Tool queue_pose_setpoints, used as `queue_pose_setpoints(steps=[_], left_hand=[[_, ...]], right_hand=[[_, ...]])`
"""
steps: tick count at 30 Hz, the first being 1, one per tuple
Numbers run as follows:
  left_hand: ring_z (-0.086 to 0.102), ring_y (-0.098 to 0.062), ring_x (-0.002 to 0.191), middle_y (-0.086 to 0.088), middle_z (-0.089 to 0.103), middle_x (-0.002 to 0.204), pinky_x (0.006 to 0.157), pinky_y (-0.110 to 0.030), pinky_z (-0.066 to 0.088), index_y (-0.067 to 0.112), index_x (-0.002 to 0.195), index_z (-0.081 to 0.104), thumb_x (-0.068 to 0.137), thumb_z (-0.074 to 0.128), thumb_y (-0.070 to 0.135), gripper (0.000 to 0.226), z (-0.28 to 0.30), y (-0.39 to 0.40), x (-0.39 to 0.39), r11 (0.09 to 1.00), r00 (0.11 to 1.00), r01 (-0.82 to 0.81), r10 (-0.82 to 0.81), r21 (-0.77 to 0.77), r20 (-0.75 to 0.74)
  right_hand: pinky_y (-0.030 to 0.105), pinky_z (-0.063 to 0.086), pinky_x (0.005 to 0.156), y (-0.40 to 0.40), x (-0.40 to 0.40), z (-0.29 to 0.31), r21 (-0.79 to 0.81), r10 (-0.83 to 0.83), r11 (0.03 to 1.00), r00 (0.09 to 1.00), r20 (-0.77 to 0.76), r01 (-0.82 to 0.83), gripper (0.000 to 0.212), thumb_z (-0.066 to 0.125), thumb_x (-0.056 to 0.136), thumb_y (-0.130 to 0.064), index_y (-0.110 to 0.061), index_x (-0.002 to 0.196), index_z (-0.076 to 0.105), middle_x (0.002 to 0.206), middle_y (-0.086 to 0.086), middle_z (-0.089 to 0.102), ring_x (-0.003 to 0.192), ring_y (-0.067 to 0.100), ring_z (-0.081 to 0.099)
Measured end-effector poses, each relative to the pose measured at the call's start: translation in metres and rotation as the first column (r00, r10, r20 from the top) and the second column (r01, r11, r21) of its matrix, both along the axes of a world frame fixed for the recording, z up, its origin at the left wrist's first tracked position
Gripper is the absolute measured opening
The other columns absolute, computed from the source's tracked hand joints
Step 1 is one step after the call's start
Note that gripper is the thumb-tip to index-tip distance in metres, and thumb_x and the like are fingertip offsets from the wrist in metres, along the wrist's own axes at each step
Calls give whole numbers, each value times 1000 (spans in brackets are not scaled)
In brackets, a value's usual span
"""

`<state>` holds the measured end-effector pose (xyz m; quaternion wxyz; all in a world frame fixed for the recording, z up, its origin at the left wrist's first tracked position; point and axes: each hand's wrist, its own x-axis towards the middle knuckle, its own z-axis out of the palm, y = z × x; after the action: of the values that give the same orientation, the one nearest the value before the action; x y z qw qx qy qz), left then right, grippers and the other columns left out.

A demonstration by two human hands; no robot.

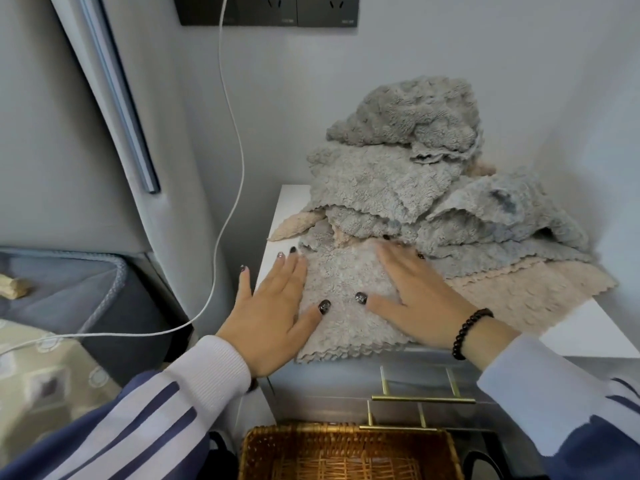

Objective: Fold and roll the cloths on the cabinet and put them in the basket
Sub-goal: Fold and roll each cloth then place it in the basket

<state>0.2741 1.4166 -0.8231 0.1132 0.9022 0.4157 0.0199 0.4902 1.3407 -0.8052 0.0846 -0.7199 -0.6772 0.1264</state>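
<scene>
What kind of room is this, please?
Probably a bedroom at home: a white cabinet piled with cloths, wall sockets with a charging cable, and what looks like a bed.

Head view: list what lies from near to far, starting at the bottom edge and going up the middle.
Wicker basket → brass drawer handles → flat grey cloth pressed by left hand and right hand → heaped cloth pile → wall sockets.
</scene>
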Motion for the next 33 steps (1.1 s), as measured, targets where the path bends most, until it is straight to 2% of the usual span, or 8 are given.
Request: queue_pose_setpoints(steps=[6, 11, 16, 19, 22, 24, 27, 33], left_hand=[[33, -16, 137, 7, 41, 146, 113, -47, 26, 25, 149, 24, 80, 48, 61, 81, 16, 18, -2, 968, 933, -146, 204, -205, 298], [51, -11, 114, 9, 51, 123, 98, -26, 38, 33, 138, 40, 73, 78, 40, 76, 30, 27, 5, 939, 914, -97, 215, -331, 344], [52, 1, 99, 15, 52, 114, 86, -16, 41, 32, 126, 55, 67, 84, 24, 66, 38, 31, 14, 949, 928, -21, 136, -314, 347], [55, -8, 98, 10, 58, 104, 88, -20, 44, 32, 106, 66, 65, 80, 11, 49, 36, 31, 20, 980, 891, 2, 89, -199, 445], [54, -7, 85, 2, 55, 92, 76, -9, 40, 31, 84, 67, 65, 77, 1, 38, 35, 32, 22, 999, 815, -10, 37, -50, 579], [54, -2, 91, 5, 57, 97, 81, -5, 39, 34, 82, 62, 64, 77, -2, 43, 32, 34, 19, 999, 805, 28, -40, 30, 592], [58, -5, 108, 10, 62, 113, 97, -22, 44, 27, 93, 61, 65, 77, -4, 45, 24, 33, 10, 983, 820, 157, -181, 91, 542], [55, -11, 116, 6, 60, 129, 94, -28, 49, 28, 137, 45, 75, 72, 6, 71, 7, 20, -14, 920, 872, 288, -367, 265, 324]], right_hand=[[25, 34, 104, 16, 19, 17, 67, -129, 982, 884, -449, 177, 71, 69, 83, -36, -25, 144, 35, 143, -7, 42, 128, 10, 40], [35, 33, 106, 32, 18, 19, -50, -78, 996, 963, -257, 67, 79, 75, 76, -41, -27, 143, 36, 135, -3, 36, 126, 16, 33], [21, 44, 80, 38, 16, 27, -119, -37, 993, 920, -391, -11, 53, 79, 73, -23, -25, 121, 56, 113, -8, 57, 91, 3, 54], [25, 42, 81, 38, 14, 23, 52, -3, 998, 929, -370, 24, 31, 78, 71, -16, -28, 89, 57, 102, -8, 52, 92, 9, 53], [17, 41, 74, 35, 12, 19, 294, 52, 954, 927, -372, 64, 25, 77, 72, -12, -21, 85, 58, 92, -8, 58, 87, 9, 55], [13, 43, 67, 30, 10, 13, 407, 124, 913, 936, -329, 22, 23, 76, 74, -13, -19, 82, 55, 85, -7, 60, 80, 9, 57], [30, 52, 63, 23, 8, -2, 549, 238, 823, 967, -95, -148, 33, 74, 69, 1, -18, 82, 49, 83, -1, 60, 75, 18, 60], [32, 58, 64, 2, 7, -3, 601, 353, 700, 919, 177, -385, 29, 59, 66, 5, -8, 92, 55, 92, 11, 68, 80, 23, 67]])
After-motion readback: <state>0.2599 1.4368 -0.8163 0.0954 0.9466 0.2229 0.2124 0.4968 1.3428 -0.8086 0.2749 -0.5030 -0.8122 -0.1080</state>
